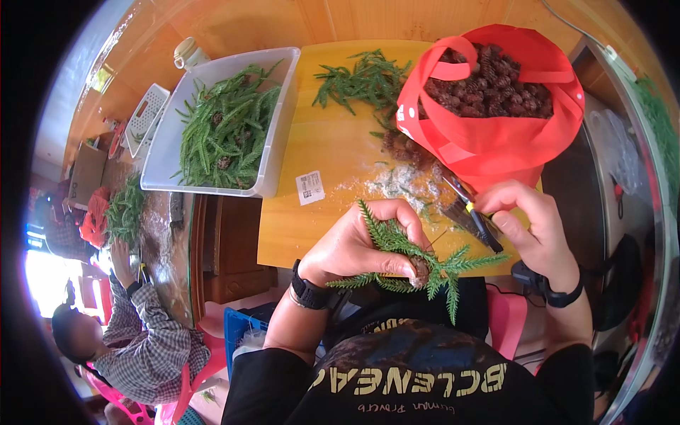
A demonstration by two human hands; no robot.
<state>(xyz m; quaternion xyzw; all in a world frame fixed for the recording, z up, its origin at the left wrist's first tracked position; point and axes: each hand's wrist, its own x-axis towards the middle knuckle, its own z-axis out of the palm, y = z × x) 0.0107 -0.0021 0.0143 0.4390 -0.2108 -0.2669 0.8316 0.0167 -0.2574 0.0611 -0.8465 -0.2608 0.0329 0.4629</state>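
Observation:
In my left hand is an artificial pine sprig with green needled branches, pinched between thumb and fingers. A brown pinecone sits at its middle, beside my thumb tip. My right hand is bent, with thumb and index finger apart. Its fingertips are right beside the pliers, which have black and yellow handles; whether they touch is hard to see. The pliers lie slantwise on the yellow table, over a dark flat piece.
A red bag full of pinecones stands at the back right. Loose green sprigs and white powder lie on the table near a small white label. A clear bin of sprigs stands left. Another person works at the far left.

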